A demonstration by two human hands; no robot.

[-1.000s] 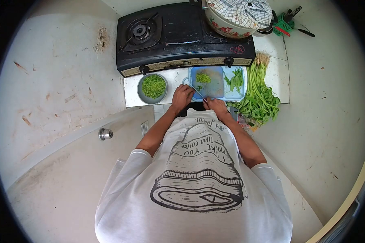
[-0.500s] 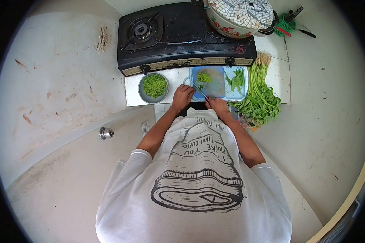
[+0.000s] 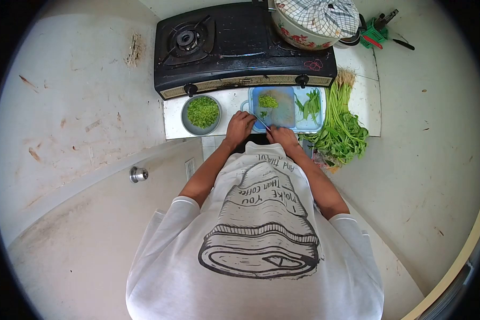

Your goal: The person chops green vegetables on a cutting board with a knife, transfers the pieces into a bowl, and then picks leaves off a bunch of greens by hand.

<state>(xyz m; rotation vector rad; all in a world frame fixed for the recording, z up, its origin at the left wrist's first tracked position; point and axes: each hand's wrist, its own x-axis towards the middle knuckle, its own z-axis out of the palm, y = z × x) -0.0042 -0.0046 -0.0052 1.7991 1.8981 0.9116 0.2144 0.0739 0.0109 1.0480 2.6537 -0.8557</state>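
My right hand [image 3: 284, 136] grips a knife [image 3: 262, 122] at the front edge of the blue cutting board [image 3: 286, 113], its blade slanting toward my left fingers. At the board's left edge, my left hand [image 3: 241, 124] has its fingers bent and pressed together close to the blade tip; what they hold, if anything, is hidden. A small heap of chopped greens [image 3: 268, 101] lies on the board, with a few green bits nearer the blade. Loose green leaves [image 3: 310, 105] rest at the right end of the light blue tray [image 3: 319, 126] around the board.
A grey bowl [image 3: 216, 126] full of chopped greens stands left of the board. To the right lies a large bunch of leafy stalks [image 3: 340, 114]. Behind is a black gas stove [image 3: 240, 48] with a cloth-covered pot [image 3: 301, 38]. A green basket [image 3: 375, 36] holds utensils at the back right.
My right hand and the knife have shifted slightly left, toward my left hand. The left hand stays nearly in place, and the greens look the same.
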